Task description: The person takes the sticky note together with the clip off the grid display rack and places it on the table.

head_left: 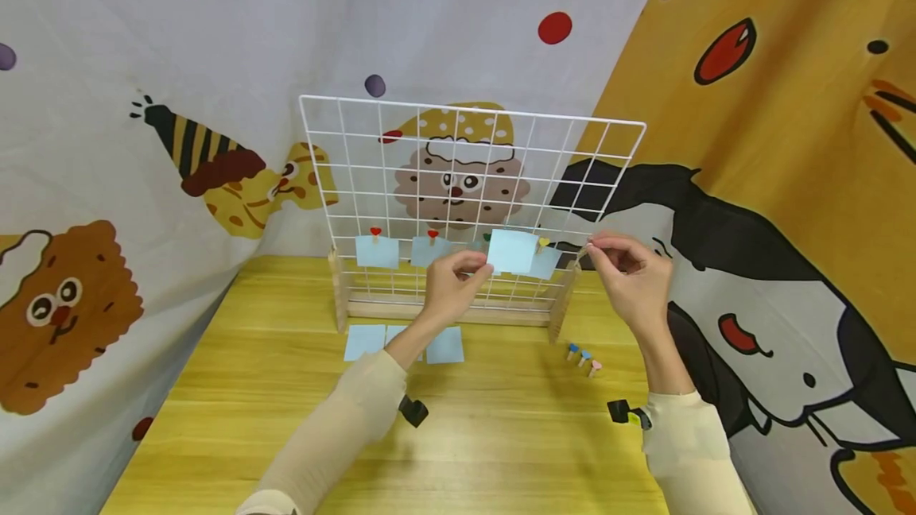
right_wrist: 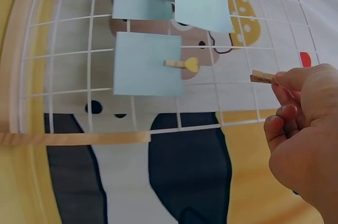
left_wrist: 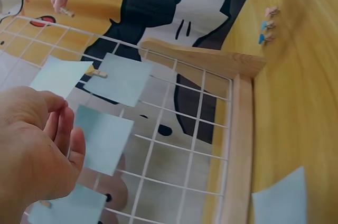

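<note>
My left hand [head_left: 452, 286] pinches a pale blue paper square [head_left: 512, 251] at its lower left corner, in front of a white wire grid rack. In my right hand [head_left: 637, 276], thumb and finger grip a small wooden clothespin [right_wrist: 262, 77] near the grid's right edge, apart from the paper. Several similar blue squares hang in a row on the grid, such as the leftmost square [head_left: 377, 254] under a red heart clothespin [head_left: 375, 232]. At the right end, a yellow heart clothespin [right_wrist: 182, 64] clips another square [right_wrist: 142, 73]. The held paper partly covers the row in the head view.
The rack stands on a wooden base [head_left: 444, 313]. Blue squares [head_left: 445, 346] lie on the table [head_left: 501, 435] before its left part. Three small clothespins [head_left: 584, 359] with blue and pink tops lie to the right. Printed cloth [head_left: 458, 6] hangs behind.
</note>
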Demonstrator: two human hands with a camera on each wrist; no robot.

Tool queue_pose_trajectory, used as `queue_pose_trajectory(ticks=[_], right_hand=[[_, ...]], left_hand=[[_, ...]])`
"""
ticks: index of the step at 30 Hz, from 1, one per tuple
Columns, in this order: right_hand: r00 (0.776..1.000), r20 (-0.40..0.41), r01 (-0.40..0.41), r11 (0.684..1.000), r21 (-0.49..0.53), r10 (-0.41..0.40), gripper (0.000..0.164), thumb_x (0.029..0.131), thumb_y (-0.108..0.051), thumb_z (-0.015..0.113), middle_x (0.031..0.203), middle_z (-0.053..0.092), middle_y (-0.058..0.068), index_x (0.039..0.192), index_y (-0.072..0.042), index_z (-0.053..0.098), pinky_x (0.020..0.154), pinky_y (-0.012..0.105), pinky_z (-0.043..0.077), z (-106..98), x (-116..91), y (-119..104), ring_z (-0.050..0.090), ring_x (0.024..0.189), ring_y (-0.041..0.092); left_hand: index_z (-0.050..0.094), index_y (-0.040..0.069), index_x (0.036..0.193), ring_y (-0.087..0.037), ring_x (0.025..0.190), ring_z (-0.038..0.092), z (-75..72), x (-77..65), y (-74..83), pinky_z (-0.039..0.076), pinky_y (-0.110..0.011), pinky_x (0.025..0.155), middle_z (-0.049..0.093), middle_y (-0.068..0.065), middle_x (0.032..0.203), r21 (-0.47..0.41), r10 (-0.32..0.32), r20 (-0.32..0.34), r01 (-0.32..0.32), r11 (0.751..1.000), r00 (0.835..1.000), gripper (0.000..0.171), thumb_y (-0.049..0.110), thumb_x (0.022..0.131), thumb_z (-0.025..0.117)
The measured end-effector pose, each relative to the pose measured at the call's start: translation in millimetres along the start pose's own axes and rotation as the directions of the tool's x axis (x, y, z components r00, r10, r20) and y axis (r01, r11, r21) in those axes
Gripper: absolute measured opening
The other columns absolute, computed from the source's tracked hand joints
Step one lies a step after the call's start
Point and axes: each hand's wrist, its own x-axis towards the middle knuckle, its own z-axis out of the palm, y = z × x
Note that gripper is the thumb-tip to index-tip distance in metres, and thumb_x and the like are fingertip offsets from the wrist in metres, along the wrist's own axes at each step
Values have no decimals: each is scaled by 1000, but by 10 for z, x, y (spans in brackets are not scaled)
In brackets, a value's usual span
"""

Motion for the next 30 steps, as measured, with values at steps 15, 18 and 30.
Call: queue_pose_trajectory(ticks=[15,18,30], right_hand=[[992,-1,-123,992,-38,123,8,94,9,85,97,80,19,102,5,85,58,19,38,-119,-471,192,51,68,9],[992,-16,-129,990,-57,129,10,92,10,86,92,79,16,100,4,86,57,18,37,-152,-587,250,51,67,7],[977,-42,-214,968,-129,210,12,91,11,87,93,82,15,97,1,87,53,21,36,-335,-1006,450,50,62,6]], left_hand=[[85,4,115,-22,100,81,-112,-349,-312,62,-16,84,87,-15,112,-5,-99,-19,99,995,995,16,9,100,85],[85,3,115,-23,99,81,-143,-426,-385,63,-16,82,87,-15,112,-9,-116,-22,116,993,993,16,9,101,85],[86,3,112,-21,97,83,-181,-719,-637,63,-15,82,88,-15,110,-3,-197,-25,197,980,980,14,8,99,87]])
